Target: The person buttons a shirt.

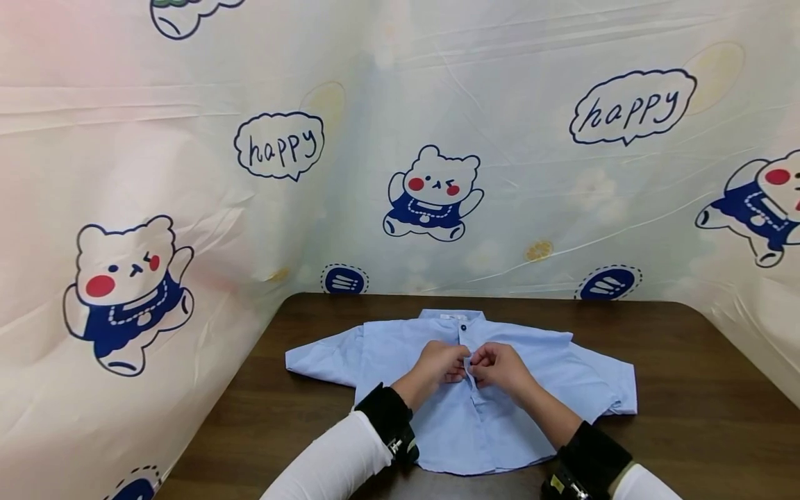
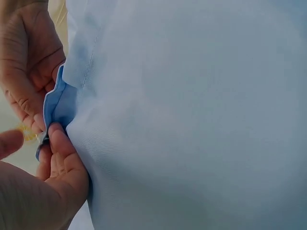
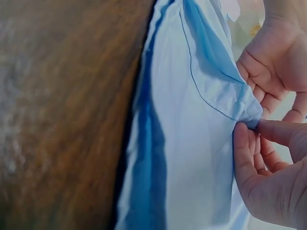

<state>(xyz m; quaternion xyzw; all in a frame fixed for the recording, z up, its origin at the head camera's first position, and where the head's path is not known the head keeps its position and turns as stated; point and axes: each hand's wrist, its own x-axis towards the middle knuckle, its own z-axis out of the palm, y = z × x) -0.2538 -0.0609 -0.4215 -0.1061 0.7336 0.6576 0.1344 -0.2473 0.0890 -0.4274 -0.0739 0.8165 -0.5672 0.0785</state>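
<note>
A small light blue shirt point(image 1: 500, 410) lies flat on the dark wooden table point(image 1: 687, 389), front side up, with its collar point(image 1: 451, 318) at the far side. Both hands meet at the front placket, just below the top button point(image 1: 464, 328). My left hand point(image 1: 456, 367) pinches the placket edge point(image 2: 56, 103) between thumb and fingers. My right hand point(image 1: 480, 364) pinches the same strip from the other side point(image 3: 249, 117). In the left wrist view, my left hand point(image 2: 48, 143) is at the lower left and the shirt cloth point(image 2: 192, 115) fills the frame.
A plastic sheet point(image 1: 187, 173) printed with cartoon bears and "happy" bubbles walls the table at the back and both sides. Bare table top lies to the left point(image 1: 262, 417) and right of the shirt. Black bands point(image 1: 390, 417) wrap both wrists.
</note>
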